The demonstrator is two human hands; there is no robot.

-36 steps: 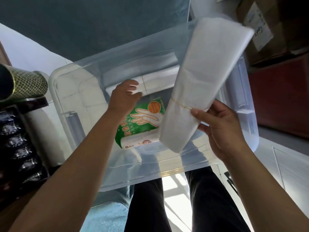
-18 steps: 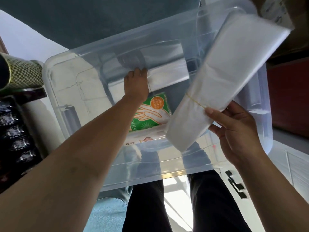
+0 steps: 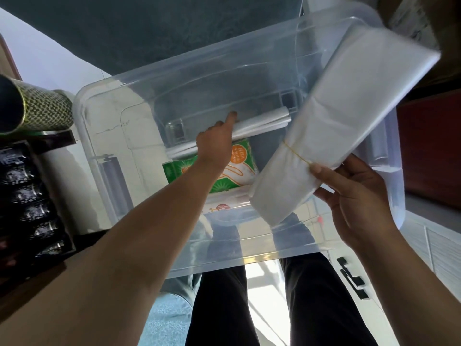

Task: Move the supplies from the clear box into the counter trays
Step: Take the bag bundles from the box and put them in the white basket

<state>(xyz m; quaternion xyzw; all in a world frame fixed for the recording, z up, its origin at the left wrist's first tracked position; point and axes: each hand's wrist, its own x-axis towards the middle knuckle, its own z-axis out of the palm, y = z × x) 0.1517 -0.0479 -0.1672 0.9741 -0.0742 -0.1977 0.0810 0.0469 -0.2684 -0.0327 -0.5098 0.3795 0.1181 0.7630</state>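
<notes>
A large clear box sits in front of me. My right hand holds a thick bundle of clear plastic bags bound by a yellow rubber band, tilted up over the box's right side. My left hand reaches deep into the box and grips a second flat pack of clear bags, tilting it on its edge. Under that hand lies a green and orange pack of disposable gloves. A white-labelled pack lies beside it, nearer to me.
A green patterned tube lies at the left above a dark tray of black packets. A dark red cabinet stands at the right. My dark trouser legs and a pale floor show below the box.
My left hand has gone further into the box and taken hold of the flat bag pack, tipping it up. My right hand has swung its bundle up and to the right.
</notes>
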